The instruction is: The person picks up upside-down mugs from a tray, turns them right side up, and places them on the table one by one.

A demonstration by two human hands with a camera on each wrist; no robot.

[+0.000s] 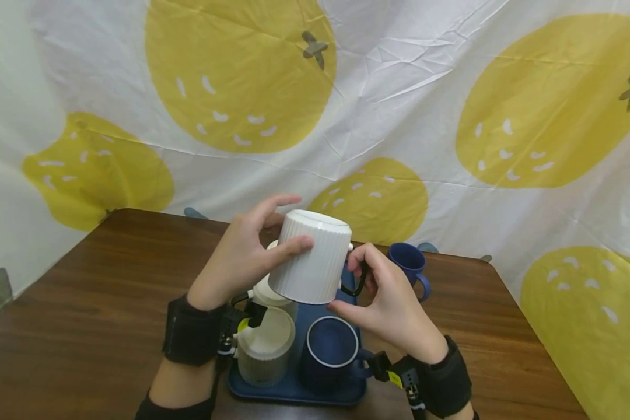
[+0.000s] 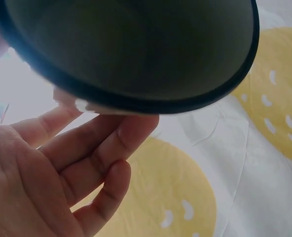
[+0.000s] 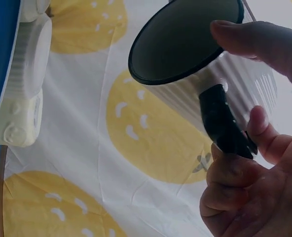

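A: Quick pass. White ribbed mug (image 1: 311, 258) was held upside down in the air, above the blue tray (image 1: 294, 388) at the near edge of the table (image 1: 84, 303). Left hand (image 1: 241, 256) curled round the ribbed wall, thumb across the front. Right hand (image 1: 385, 297) pinched the black handle (image 3: 224, 122).

B: Both hands closed on it, then?

A: Yes, both gripped it. In the left wrist view only the dark rim (image 2: 136, 98) showed, with fingertips (image 2: 136, 126) just under it.

B: Risks?

A: Main one, as I judged it: the mug hung right over the other cups. The pale ribbed cup (image 1: 265, 347) and the dark blue mug (image 1: 329, 350) stood side by side on the tray, another white cup (image 1: 273, 291) behind them. A slip on the smooth glaze could have dropped it onto those and chipped something.

B: Anything else?

A: The tray looked crowded, so setting the mug down could have knocked a neighbour. The small blue cup (image 1: 409, 262) stood off the tray on the table, just beyond the right hand; a wide elbow swing might have tipped it. Cloth backdrop (image 1: 399, 87) close behind, no real hazard.
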